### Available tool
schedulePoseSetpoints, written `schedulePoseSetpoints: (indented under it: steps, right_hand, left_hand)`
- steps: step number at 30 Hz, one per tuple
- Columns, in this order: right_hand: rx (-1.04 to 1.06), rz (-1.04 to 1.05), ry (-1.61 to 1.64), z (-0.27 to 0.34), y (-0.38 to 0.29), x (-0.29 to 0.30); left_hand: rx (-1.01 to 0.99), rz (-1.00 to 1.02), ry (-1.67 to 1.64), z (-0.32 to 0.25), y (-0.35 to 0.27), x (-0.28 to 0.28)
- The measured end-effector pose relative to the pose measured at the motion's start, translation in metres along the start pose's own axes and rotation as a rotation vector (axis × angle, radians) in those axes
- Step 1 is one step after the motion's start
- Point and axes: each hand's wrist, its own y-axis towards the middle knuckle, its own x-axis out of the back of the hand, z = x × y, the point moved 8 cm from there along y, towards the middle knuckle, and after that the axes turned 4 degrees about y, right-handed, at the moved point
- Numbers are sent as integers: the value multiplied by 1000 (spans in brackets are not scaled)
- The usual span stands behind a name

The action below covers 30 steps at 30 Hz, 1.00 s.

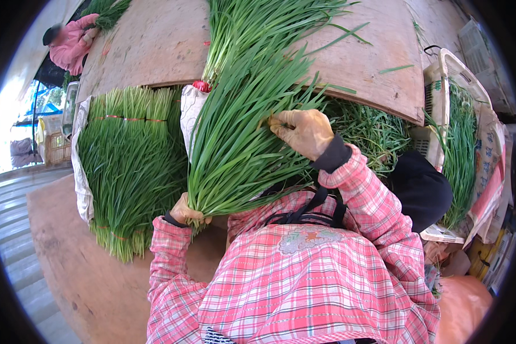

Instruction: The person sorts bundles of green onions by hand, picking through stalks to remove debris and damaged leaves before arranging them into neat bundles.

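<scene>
My left hand (188, 210) grips a large loose bunch of garlic chives (245, 137) by its pale stem ends. The green leaves fan out away from me, over the edge of the wooden board. In a thin, stained glove, my right hand (304, 131) is at the right side of the bunch, thumb and fingertips pinched on leaf tips there; a brownish bit shows at the fingertips. Beyond lies another pile of chives (228, 47) on the board, with a red tie (202, 86) near its stem ends.
Tied chive bundles (129, 172) fill a white-lined container at left. Loose leaf scraps (365, 133) lie under the edge of the wooden board (370, 56). At right stands a plastic crate (445, 69) of chives. A person in pink (73, 45) handles greens at far left.
</scene>
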Motion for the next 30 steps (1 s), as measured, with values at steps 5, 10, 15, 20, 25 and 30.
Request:
schedulePoseSetpoints:
  steps: [5,10,15,20,25,30]
  right_hand:
    - [63,-101,83,1,-30,11]
    - [15,-324,223,-16,-41,41]
    - [22,-138,56,10,-12,28]
    - [130,51,-172,12,1,-19]
    - [359,-43,-153,30,-46,-12]
    - [243,-61,50,16,-86,4]
  left_hand:
    - [-44,-15,-42,-9,-1,-10]
    - [-50,21,-20,-5,4,-6]
    - [-55,8,-37,-9,3,-9]
    - [-26,2,-18,-5,0,-5]
    - [-2,7,-30,7,-1,2]
    - [-41,-11,-88,10,4,2]
